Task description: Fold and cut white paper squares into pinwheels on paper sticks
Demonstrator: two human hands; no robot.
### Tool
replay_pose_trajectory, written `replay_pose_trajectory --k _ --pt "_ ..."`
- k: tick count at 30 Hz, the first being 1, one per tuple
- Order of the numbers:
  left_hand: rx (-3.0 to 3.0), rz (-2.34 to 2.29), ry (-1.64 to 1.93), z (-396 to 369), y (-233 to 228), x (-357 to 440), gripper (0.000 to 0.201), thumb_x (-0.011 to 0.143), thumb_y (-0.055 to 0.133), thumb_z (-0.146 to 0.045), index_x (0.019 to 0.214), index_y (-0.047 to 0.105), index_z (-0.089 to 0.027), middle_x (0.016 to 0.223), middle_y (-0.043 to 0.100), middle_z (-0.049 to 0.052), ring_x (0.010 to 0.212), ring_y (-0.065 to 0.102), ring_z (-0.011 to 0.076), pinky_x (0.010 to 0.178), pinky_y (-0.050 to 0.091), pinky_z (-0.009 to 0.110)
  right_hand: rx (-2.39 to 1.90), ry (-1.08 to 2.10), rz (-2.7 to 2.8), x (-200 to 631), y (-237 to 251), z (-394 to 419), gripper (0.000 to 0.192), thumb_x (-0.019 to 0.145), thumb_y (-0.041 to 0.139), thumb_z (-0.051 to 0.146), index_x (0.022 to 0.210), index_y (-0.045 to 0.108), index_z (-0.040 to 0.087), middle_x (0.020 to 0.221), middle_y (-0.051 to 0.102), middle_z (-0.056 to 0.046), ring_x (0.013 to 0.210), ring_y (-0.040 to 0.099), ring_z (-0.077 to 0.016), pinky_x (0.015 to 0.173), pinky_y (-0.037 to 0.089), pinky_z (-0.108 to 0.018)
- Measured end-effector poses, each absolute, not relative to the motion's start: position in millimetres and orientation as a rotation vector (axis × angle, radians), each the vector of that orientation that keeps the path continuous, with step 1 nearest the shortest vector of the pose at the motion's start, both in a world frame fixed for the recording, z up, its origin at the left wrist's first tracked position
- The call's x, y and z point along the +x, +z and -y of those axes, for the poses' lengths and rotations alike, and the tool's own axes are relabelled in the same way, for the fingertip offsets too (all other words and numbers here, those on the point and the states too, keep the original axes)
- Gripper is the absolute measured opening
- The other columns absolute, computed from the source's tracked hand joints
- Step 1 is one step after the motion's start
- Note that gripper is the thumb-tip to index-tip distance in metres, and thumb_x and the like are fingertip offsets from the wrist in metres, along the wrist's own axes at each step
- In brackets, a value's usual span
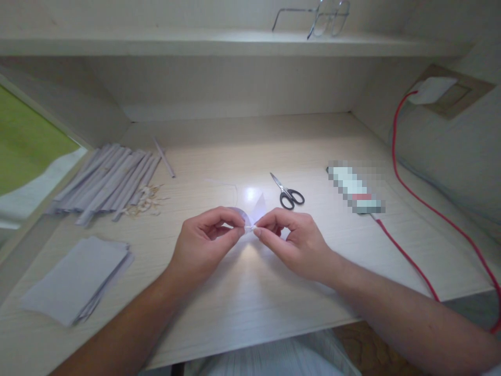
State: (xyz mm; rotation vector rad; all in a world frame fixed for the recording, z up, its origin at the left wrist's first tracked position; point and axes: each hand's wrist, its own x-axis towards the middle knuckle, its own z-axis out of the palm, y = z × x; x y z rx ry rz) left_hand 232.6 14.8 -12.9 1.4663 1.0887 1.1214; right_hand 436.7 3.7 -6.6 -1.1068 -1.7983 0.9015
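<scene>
My left hand (207, 235) and my right hand (293, 237) meet over the middle of the desk, thumbs and forefingers pinched close together. Between the fingertips is a thin whitish piece of paper (259, 205), narrowed to a small roll or fold where I grip it. One part of it curls up behind my left fingers, and a pointed part stands behind my right fingertips. Much of the paper is hidden by the hands. Just beyond my right hand lie scissors (288, 196) with black handles, their blades pointing away to the left.
Rolled paper tubes (107, 180) are piled at left, beside tangled string-like scraps (146, 201). A single thin tube (164, 157) lies apart. Nearer sits a paper stack (78, 279). At right, a blurred phone-like object (356, 188) joins a red cable (409, 261). Eyeglasses (323, 18) rest on the shelf.
</scene>
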Motion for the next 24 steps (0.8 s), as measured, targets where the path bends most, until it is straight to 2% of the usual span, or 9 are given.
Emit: replay_pose_trajectory --k 9,15,24 --pt "1.501 -1.098 1.118 -14.8 -12.9 232.8 0.013 0.079 0.078 -0.012 0.081 0.077 -0.024 0.09 0.077 -0.001 0.086 0.071 0.0137 0.076 0.058 0.023 -1.092 0.853 1.839 436.9 -7.8 -3.9 0.007 0.092 0.067 0.016 0.087 0.072 0.015 0.072 0.07 0.0 0.064 0.061 -0.0107 0.059 0.046 -0.022" --pt "1.603 -1.086 1.124 -13.4 -12.4 233.3 0.012 0.084 0.075 -0.014 0.087 0.079 -0.025 0.094 0.077 0.0 0.09 0.071 0.0151 0.082 0.057 0.027 -1.121 0.963 1.799 437.3 -7.1 -4.6 0.009 0.093 0.067 0.022 0.089 0.074 0.016 0.076 0.072 -0.001 0.069 0.062 -0.013 0.061 0.047 -0.024" --pt "1.847 -1.065 1.138 -13.2 -6.2 229.7 0.012 0.089 0.072 -0.015 0.093 0.078 -0.024 0.092 0.074 0.002 0.086 0.067 0.0172 0.079 0.053 0.032 -1.116 1.12 1.732 438.7 -3.0 -5.1 0.011 0.093 0.068 0.023 0.086 0.073 0.017 0.075 0.07 0.0 0.069 0.061 -0.0125 0.062 0.046 -0.024"
